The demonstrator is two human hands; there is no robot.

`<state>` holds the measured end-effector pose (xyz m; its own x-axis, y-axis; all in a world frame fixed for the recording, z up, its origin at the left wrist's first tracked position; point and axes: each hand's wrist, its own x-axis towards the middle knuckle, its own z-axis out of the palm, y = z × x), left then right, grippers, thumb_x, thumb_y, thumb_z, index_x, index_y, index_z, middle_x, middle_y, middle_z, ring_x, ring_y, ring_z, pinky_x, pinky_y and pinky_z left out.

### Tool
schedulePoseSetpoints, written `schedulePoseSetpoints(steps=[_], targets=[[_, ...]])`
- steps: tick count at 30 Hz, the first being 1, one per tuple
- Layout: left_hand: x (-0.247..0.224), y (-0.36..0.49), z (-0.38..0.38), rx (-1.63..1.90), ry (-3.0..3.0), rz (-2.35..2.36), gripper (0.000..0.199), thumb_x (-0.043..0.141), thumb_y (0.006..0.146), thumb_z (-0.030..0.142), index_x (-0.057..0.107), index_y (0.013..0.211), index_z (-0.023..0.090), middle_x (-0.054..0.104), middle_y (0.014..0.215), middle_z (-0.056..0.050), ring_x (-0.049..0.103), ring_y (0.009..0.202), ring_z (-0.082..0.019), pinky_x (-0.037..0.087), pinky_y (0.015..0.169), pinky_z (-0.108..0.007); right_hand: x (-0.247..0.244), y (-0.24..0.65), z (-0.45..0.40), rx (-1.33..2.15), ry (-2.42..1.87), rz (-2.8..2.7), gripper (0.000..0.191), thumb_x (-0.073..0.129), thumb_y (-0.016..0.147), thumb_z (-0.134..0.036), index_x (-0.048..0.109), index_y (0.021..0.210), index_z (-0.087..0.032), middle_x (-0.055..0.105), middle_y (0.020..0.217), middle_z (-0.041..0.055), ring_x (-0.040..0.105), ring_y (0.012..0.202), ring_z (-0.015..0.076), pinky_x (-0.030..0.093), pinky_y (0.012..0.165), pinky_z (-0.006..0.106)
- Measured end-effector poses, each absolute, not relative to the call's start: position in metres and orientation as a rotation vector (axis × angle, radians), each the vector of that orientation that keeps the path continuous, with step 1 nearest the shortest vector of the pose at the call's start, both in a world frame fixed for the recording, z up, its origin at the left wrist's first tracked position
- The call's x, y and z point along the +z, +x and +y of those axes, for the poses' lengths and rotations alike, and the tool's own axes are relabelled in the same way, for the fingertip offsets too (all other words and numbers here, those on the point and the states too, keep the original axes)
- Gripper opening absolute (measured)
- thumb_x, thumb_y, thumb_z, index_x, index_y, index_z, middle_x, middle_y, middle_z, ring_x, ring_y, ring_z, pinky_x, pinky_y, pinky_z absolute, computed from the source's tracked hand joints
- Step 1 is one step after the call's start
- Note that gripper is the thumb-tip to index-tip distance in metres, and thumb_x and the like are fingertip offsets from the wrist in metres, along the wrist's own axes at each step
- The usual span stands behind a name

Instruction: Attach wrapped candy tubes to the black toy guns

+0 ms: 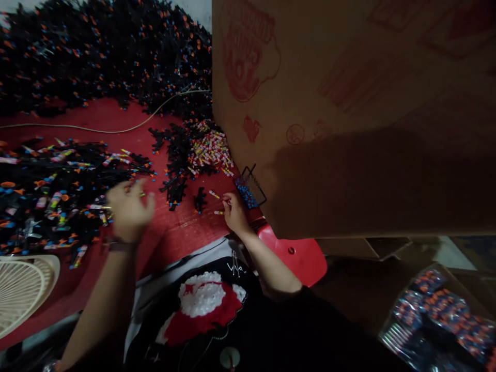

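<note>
On the red tabletop (170,232), my left hand (129,209) is at the right edge of a spread of black toy pieces (73,181) with orange and blue parts. Its fingers are spread but blurred, and small yellow bits show by them. My right hand (233,213) has thumb and fingers pinched by small pink-and-yellow tubes (214,194); what lies between the fingertips is too small to make out. A single black piece (200,200) lies left of my right hand. Farther back is a heap of pink-and-yellow tubes (211,147) beside more black pieces (175,191).
A large cardboard box (310,103) rises at the right. Against it sits a black-rimmed basket (250,194) of blue bits. A big black heap (104,57) fills the back left, with a cable (116,131) before it. A white fan (19,294) and bagged pieces (445,315) are nearer.
</note>
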<state>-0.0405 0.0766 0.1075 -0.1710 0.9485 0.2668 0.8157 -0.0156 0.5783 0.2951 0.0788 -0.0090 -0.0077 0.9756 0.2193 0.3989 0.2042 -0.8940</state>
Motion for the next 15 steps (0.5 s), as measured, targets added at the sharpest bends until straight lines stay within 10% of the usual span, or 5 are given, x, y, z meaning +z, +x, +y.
schedulePoseSetpoints(steps=[7,11,15], targets=[[0.037,0.054,0.065,0.456,2.086,1.990,0.055,0.045,0.106,0.023,0.065,0.156,0.019,0.037,0.179,-0.022,0.036,0.164,-0.046,0.040,0.126,-0.067,0.001,0.308,0.080,0.878,-1.332,-1.624,0.026,0.054,0.114,-0.044,0.067,0.125,-0.025,0.067,0.101,0.0039,0.067,0.091,0.0203,0.055,0.088,0.033],[0.029,0.037,0.064,0.531,2.075,2.020,0.052,0.047,0.103,0.018,0.071,0.149,0.018,0.060,0.161,-0.022,0.054,0.148,-0.041,0.047,0.121,-0.060,0.011,0.305,0.072,0.799,-1.300,-2.114,0.028,0.089,0.095,-0.046,0.073,0.100,-0.024,0.067,0.111,0.0062,0.068,0.097,0.0226,0.054,0.088,0.034],[0.026,0.018,0.059,0.775,2.048,1.994,0.038,0.051,0.099,0.016,0.082,0.121,0.021,0.078,0.128,-0.016,0.066,0.125,-0.035,0.052,0.113,-0.054,0.015,0.296,0.084,0.611,-1.401,-2.222,0.023,0.078,0.105,-0.042,0.069,0.103,-0.021,0.070,0.108,0.0094,0.069,0.102,0.0256,0.053,0.089,0.034]])
